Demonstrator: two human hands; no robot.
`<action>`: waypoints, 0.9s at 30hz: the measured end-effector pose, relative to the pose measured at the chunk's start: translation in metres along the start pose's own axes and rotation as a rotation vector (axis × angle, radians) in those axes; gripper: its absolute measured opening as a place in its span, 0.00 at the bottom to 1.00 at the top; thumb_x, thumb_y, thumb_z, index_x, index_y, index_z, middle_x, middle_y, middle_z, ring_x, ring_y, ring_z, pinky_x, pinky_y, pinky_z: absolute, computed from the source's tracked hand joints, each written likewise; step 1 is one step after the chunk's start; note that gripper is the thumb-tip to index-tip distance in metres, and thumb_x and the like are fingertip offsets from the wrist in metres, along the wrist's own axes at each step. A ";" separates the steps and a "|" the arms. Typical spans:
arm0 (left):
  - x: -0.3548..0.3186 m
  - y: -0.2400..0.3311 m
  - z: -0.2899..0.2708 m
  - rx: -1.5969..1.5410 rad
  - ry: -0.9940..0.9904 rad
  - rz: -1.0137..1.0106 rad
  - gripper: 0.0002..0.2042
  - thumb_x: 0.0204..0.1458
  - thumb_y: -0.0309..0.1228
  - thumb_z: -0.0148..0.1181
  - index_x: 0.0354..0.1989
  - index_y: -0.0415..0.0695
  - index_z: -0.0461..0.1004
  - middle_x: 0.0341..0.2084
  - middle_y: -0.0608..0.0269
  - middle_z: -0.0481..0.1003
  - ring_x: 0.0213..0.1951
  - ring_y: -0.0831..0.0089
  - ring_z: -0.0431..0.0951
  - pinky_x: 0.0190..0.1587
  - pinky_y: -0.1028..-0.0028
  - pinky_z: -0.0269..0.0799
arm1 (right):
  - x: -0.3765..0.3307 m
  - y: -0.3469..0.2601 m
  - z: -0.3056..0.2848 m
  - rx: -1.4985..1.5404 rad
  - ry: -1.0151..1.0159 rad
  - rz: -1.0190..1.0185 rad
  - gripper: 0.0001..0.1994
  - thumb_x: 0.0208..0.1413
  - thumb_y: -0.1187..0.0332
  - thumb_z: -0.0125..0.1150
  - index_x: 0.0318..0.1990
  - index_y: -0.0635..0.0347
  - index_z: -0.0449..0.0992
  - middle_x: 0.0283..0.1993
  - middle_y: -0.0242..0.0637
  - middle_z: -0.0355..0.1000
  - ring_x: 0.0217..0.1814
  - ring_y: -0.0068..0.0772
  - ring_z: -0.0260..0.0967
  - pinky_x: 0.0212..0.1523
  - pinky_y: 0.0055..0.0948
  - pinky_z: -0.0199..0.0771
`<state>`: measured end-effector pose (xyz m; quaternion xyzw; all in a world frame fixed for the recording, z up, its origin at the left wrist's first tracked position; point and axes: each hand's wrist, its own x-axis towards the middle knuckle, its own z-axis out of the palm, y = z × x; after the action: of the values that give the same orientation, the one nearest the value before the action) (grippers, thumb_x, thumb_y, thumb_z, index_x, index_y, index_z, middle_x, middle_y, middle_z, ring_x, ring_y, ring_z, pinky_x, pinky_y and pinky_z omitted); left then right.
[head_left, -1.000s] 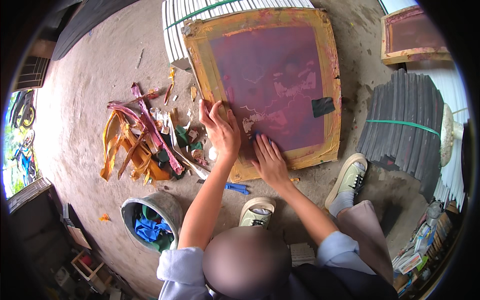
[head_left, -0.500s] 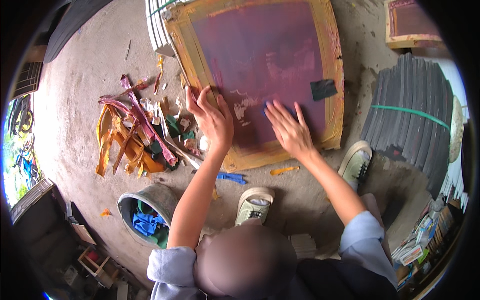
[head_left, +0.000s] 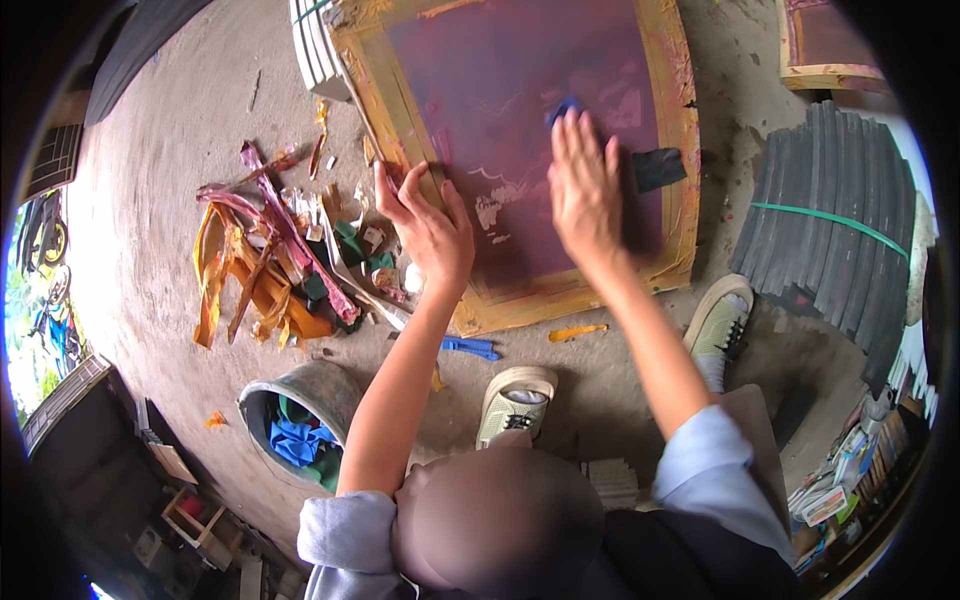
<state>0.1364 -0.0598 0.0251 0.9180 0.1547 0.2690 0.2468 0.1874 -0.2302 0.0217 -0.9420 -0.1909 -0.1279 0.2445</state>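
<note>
A screen-printing frame (head_left: 677, 235) lies on the floor in front of me, its mesh (head_left: 520, 90) purple and its border covered in yellow-brown tape. On the left border rests my left hand (head_left: 432, 225), open, fingers spread and slightly bent, one fingertip at the outer edge. My right hand (head_left: 585, 185) presses a blue cloth (head_left: 564, 108) onto the mesh with long, flat fingers; most of the cloth is hidden under them. Pale patches (head_left: 492, 209) show on the mesh between my hands. A dark piece of tape (head_left: 660, 170) sticks to the right border.
Left of the frame lies a heap of torn tape strips (head_left: 265, 265). A bucket (head_left: 325, 385) with blue and green scraps stands near my left forearm. At right are a strapped dark stack (head_left: 825, 220) and another frame (head_left: 830, 75). A blue piece (head_left: 470, 347) lies near my shoe (head_left: 515, 400).
My right hand has slid the blue cloth across the mesh, away from me and slightly right. My left hand has stayed on the left border.
</note>
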 end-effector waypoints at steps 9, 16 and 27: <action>0.001 0.002 0.003 -0.066 -0.031 0.015 0.21 0.54 0.27 0.58 0.56 0.42 0.61 0.62 0.36 0.49 0.62 0.37 0.56 0.58 0.52 0.66 | -0.033 0.017 -0.007 -0.057 -0.147 -0.089 0.24 0.61 0.67 0.53 0.65 0.48 0.64 0.72 0.24 0.54 0.76 0.25 0.45 0.75 0.49 0.35; -0.001 -0.002 -0.001 0.001 -0.042 0.012 0.20 0.55 0.27 0.57 0.55 0.41 0.61 0.62 0.36 0.49 0.62 0.39 0.55 0.57 0.53 0.67 | -0.128 0.011 -0.019 -0.030 -0.248 0.007 0.25 0.60 0.67 0.54 0.66 0.51 0.63 0.72 0.28 0.55 0.75 0.28 0.47 0.74 0.50 0.37; 0.002 -0.002 -0.001 -0.004 -0.060 -0.022 0.20 0.55 0.28 0.57 0.55 0.42 0.61 0.63 0.39 0.47 0.64 0.39 0.54 0.58 0.52 0.67 | -0.134 0.011 -0.019 -0.043 -0.214 0.066 0.27 0.60 0.67 0.53 0.68 0.53 0.60 0.73 0.27 0.52 0.76 0.29 0.45 0.74 0.52 0.35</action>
<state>0.1370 -0.0570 0.0259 0.9235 0.1566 0.2388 0.2560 0.0688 -0.2885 -0.0114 -0.9612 -0.1818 -0.0227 0.2063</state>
